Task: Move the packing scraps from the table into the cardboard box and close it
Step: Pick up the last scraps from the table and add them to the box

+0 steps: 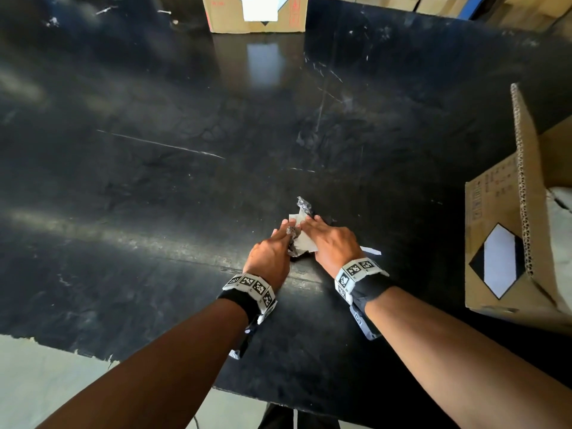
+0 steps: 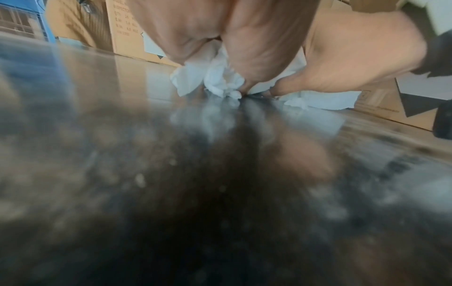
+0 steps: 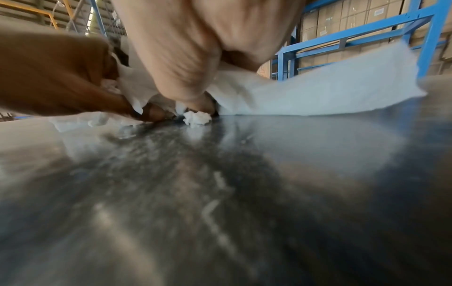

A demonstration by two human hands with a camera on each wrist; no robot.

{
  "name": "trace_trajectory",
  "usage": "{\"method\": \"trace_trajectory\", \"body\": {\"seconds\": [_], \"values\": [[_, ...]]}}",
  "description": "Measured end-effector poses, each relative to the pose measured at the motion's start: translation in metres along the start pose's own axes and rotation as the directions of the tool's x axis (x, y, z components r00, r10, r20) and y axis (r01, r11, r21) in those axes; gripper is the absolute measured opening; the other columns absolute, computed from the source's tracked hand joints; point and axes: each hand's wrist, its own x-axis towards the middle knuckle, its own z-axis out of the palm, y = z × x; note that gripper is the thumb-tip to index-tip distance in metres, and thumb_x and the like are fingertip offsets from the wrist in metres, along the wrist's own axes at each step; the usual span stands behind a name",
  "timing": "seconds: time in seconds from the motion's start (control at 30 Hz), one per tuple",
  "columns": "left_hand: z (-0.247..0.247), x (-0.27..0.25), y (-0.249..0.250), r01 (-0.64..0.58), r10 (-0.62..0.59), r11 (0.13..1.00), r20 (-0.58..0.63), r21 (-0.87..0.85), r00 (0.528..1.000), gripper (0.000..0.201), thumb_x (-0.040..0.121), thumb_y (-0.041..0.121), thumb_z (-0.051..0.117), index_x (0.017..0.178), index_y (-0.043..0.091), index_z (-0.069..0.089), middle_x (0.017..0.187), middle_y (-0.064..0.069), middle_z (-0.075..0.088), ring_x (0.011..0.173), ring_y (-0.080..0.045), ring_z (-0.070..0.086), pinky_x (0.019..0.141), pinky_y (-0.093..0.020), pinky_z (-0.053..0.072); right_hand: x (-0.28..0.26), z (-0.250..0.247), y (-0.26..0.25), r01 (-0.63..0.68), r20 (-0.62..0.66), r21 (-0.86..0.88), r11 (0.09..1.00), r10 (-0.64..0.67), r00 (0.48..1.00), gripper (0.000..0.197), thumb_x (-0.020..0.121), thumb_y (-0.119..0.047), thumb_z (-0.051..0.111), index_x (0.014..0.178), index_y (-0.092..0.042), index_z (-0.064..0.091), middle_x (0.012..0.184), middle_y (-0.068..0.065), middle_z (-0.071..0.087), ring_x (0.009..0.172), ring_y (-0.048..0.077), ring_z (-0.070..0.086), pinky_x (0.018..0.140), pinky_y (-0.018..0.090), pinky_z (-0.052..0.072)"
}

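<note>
White paper scraps (image 1: 305, 239) mixed with crumpled clear plastic (image 1: 302, 205) lie in a small heap on the black table (image 1: 154, 181), near its front edge. My left hand (image 1: 286, 233) has its fingers curled into the heap's left side and grips the crumpled scraps (image 2: 215, 77). My right hand (image 1: 309, 224) lies over the right side with its fingers stretched out, pressing on the paper (image 3: 318, 92). A tiny white crumb (image 3: 197, 118) sits by the right thumb. The open cardboard box (image 1: 495, 243) stands at the right edge with one flap (image 1: 523, 168) raised.
A loose white strip (image 1: 371, 251) lies just right of my right hand. A second cardboard box (image 1: 257, 17) stands at the table's far edge. The table's chipped front edge (image 1: 93, 354) runs close below my forearms. Blue shelving (image 3: 367, 34) stands beyond the table.
</note>
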Motion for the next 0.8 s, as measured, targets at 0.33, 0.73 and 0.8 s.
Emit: {"method": "trace_trajectory", "body": {"seconds": [0.33, 0.73, 0.8], "values": [[-0.059, 0.015, 0.023, -0.147, 0.033, 0.953, -0.390, -0.266, 0.920, 0.064, 0.075, -0.001, 0.059, 0.133, 0.023, 0.063, 0.125, -0.002, 0.070, 0.097, -0.029, 0.072, 0.087, -0.043, 0.059, 0.022, -0.071, -0.020, -0.071, -0.241, 0.135, 0.988, 0.102, 0.965, 0.050, 0.078, 0.009, 0.068, 0.118, -0.020, 0.074, 0.106, 0.006, 0.077, 0.090, 0.032, 0.074, 0.077, 0.042, 0.061], [-0.043, 0.027, 0.021, -0.309, 0.304, 0.950, 0.085, 0.047, 0.949, 0.066, 0.091, 0.002, 0.052, 0.151, 0.026, 0.039, 0.158, 0.011, 0.037, 0.154, -0.026, 0.007, 0.121, -0.059, 0.012, -0.026, -0.039, -0.002, -0.229, -0.136, 0.042, 0.973, 0.232, 0.963, 0.043, 0.088, -0.007, 0.064, 0.118, -0.037, 0.068, 0.105, -0.005, 0.076, 0.085, 0.025, 0.073, 0.070, 0.031, 0.056], [-0.028, 0.029, 0.009, -0.291, 0.279, 0.956, 0.181, 0.043, 0.943, 0.072, 0.091, 0.002, 0.053, 0.153, 0.034, 0.035, 0.160, 0.017, 0.029, 0.154, -0.028, -0.004, 0.121, -0.062, 0.006, -0.036, -0.019, -0.006, -0.239, -0.078, 0.030, 0.971, 0.240, 0.968, 0.041, 0.088, -0.008, 0.064, 0.123, -0.029, 0.065, 0.116, -0.001, 0.072, 0.096, 0.028, 0.072, 0.078, 0.035, 0.056]]}}
